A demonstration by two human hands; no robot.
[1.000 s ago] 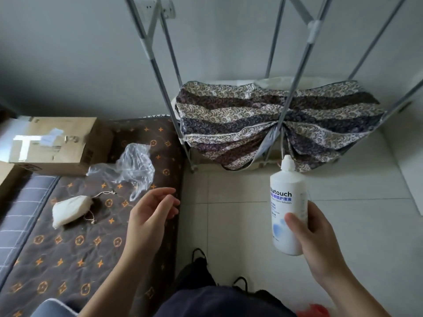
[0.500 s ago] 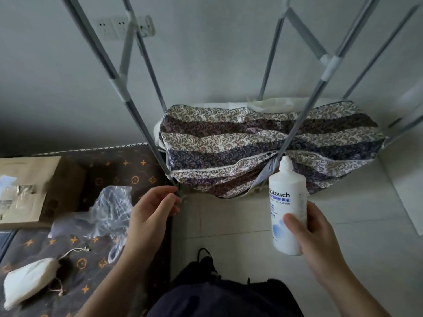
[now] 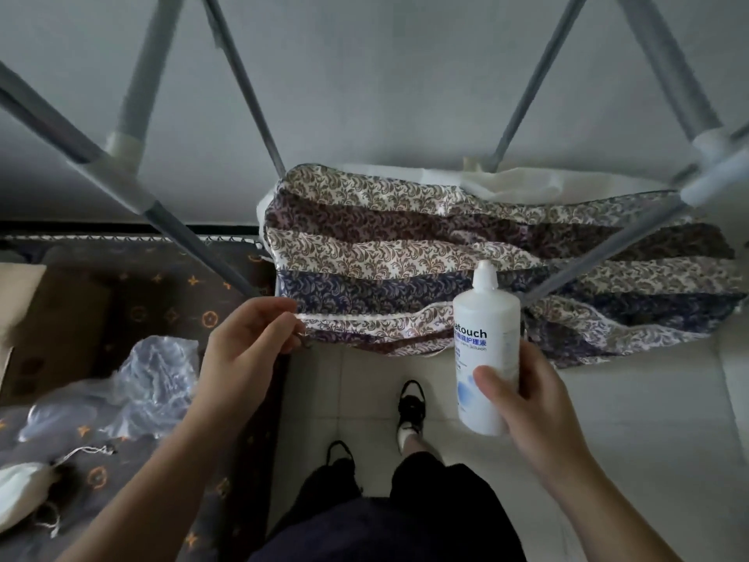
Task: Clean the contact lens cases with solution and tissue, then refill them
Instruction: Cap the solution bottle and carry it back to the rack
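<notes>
My right hand (image 3: 535, 403) grips a white contact lens solution bottle (image 3: 486, 318) upright, cap on, in front of a patterned fabric bag (image 3: 405, 245). The bag lies on the floor under a grey metal rack. My left hand (image 3: 247, 346) is at the bag's left corner. Its thumb and curled fingers pinch the bag's edge where a white seam line starts. No lens case and no tissue are in view.
Grey rack poles (image 3: 194, 245) cross in front of the wall and over the bag. A dark patterned mattress (image 3: 162, 302) lies at left with a clear plastic bag (image 3: 154, 375), a white pouch (image 3: 20, 492) and a cardboard box (image 3: 36, 318). My feet (image 3: 411, 407) stand on pale floor tiles.
The view has moved in closer to the patterned bag. My left hand went forward from mid-air to the bag's left corner and closed on its edge. The bottle stays upright in my right hand.
</notes>
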